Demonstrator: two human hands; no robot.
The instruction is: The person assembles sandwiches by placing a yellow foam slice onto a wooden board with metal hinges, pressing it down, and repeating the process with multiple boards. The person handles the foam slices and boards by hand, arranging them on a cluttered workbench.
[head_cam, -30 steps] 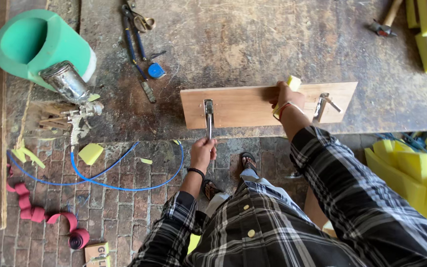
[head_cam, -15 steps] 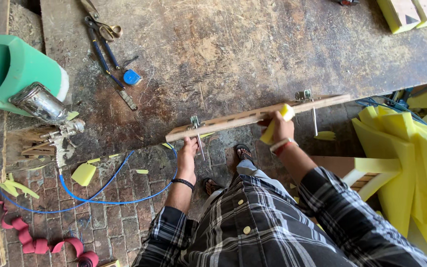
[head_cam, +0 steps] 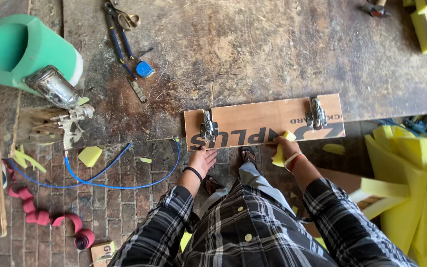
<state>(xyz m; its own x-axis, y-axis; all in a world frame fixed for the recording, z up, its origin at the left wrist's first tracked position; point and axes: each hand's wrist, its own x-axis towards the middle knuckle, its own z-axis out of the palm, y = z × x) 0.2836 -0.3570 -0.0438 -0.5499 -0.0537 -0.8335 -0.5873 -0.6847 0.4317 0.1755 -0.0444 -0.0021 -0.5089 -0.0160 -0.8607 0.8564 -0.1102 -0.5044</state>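
The flat brown plywood board (head_cam: pixel 265 121) with dark printed lettering lies on the worn surface (head_cam: pixel 253 54) just ahead of both hands, two metal hinges (head_cam: pixel 208 129) on it. Right hand (head_cam: pixel 285 147) grips a yellow foam piece (head_cam: pixel 281 151) against its near edge; left hand (head_cam: pixel 202 160) hangs open, empty, just below.

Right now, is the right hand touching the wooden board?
Touching. The head view shows the right hand, holding a yellow foam piece, with fingers on the wooden board's near edge.

A board (head_cam: pixel 265 121) lies on the workbench (head_cam: pixel 273 49) edge, scissors (head_cam: pixel 124 20) behind, foam roll (head_cam: pixel 11 49) left.
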